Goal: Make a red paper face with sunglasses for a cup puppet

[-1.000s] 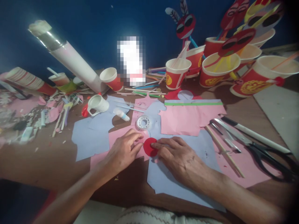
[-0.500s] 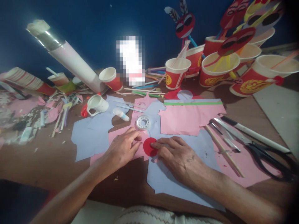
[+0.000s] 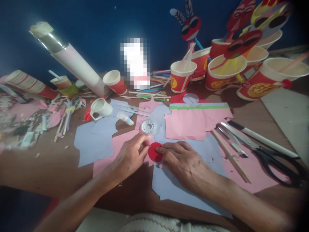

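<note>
A red paper circle [image 3: 154, 152] lies above the pink and blue paper, between my two hands. My right hand [image 3: 184, 161] holds it from the right, the index fingertip pressed on its face; the thumb is hidden. On the other side, my left hand [image 3: 132, 149] has thumb and forefinger pinched together close to the circle's left edge. Whatever they pinch is too small to make out. Just beyond my left fingers sits a roll of clear tape [image 3: 147, 127] with a white core. A small white tube [image 3: 125, 118] rests to the left of the roll.
Large black-handled scissors [image 3: 270, 158], a cutter [image 3: 231, 141] and a wooden stick [image 3: 232, 157] lie at right. Red paper cups [image 3: 182, 75] with paper faces on straws stand behind. A white mug [image 3: 102, 109] lies tipped near paper scraps [image 3: 54, 117] on the left.
My left hand has moved slightly right, and its thumb and forefinger have closed together by the circle's edge. The right hand stays on the circle.
</note>
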The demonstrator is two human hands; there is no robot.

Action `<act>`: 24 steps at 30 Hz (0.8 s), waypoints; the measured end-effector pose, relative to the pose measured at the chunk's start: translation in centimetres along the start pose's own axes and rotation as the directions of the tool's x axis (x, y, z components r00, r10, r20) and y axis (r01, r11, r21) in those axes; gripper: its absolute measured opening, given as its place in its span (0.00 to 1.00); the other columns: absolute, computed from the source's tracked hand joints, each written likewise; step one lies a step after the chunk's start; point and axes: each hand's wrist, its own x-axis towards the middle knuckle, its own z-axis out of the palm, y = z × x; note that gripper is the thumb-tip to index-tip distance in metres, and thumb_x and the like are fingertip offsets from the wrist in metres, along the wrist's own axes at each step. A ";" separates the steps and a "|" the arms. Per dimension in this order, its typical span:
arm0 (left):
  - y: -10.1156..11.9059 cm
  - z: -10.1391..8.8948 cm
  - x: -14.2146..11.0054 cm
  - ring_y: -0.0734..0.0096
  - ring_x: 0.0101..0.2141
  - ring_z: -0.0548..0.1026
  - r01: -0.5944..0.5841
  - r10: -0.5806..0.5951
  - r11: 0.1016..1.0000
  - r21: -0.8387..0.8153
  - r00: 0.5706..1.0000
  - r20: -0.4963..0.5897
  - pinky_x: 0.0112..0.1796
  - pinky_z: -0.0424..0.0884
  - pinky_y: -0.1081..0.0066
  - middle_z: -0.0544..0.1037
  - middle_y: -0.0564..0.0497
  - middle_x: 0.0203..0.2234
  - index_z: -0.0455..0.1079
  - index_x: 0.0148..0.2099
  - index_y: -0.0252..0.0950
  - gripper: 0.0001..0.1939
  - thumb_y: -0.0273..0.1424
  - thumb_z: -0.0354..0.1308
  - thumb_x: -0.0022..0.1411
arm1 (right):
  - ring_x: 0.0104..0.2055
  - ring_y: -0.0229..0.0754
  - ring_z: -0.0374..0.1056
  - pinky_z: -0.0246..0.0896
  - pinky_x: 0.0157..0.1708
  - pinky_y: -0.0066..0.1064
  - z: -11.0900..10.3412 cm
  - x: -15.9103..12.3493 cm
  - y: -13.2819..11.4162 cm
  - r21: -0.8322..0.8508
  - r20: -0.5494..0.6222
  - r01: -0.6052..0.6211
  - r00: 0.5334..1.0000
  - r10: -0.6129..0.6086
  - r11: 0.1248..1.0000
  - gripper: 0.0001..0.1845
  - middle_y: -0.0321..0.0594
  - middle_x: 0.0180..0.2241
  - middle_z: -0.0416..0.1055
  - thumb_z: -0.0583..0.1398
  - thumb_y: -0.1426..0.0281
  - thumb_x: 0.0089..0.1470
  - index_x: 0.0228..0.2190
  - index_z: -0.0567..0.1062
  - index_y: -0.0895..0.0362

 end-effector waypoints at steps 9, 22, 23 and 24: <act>-0.1 1.0 -0.1 0.75 0.30 0.67 -0.216 0.221 0.974 0.066 0.970 -0.099 0.31 0.63 0.75 0.68 0.54 0.31 0.61 0.34 0.37 0.06 0.22 0.48 0.62 | 0.52 0.48 0.63 0.56 0.45 0.44 0.2 -0.1 0.0 -0.017 -0.006 0.002 1.000 -0.002 1.000 0.08 0.43 0.48 0.72 0.51 0.77 0.61 0.40 0.68 0.60; -0.3 1.7 -1.1 0.73 0.32 0.70 -0.287 0.298 0.952 0.102 0.947 -0.121 0.32 0.66 0.74 0.70 0.51 0.30 0.65 0.36 0.36 0.06 0.23 0.49 0.63 | 0.49 0.47 0.66 0.58 0.45 0.43 -0.1 0.1 -0.1 0.014 -0.028 -0.014 1.000 0.014 1.000 0.09 0.45 0.44 0.73 0.52 0.76 0.60 0.40 0.69 0.59; -0.3 1.7 -1.1 0.72 0.32 0.70 -0.292 0.303 0.951 0.097 0.945 -0.124 0.32 0.67 0.73 0.70 0.51 0.30 0.66 0.37 0.36 0.05 0.23 0.49 0.63 | 0.49 0.47 0.66 0.58 0.45 0.43 0.0 0.1 -0.1 0.016 -0.028 -0.015 0.999 0.016 1.000 0.09 0.45 0.45 0.73 0.52 0.76 0.60 0.41 0.69 0.59; -0.4 1.7 -1.1 0.72 0.32 0.70 -0.297 0.307 0.950 0.093 0.943 -0.127 0.33 0.67 0.73 0.70 0.50 0.30 0.66 0.37 0.36 0.05 0.23 0.50 0.63 | 0.49 0.47 0.66 0.58 0.45 0.43 0.0 0.1 -0.1 0.016 -0.029 -0.016 0.999 0.017 1.000 0.09 0.45 0.45 0.73 0.52 0.77 0.60 0.41 0.69 0.59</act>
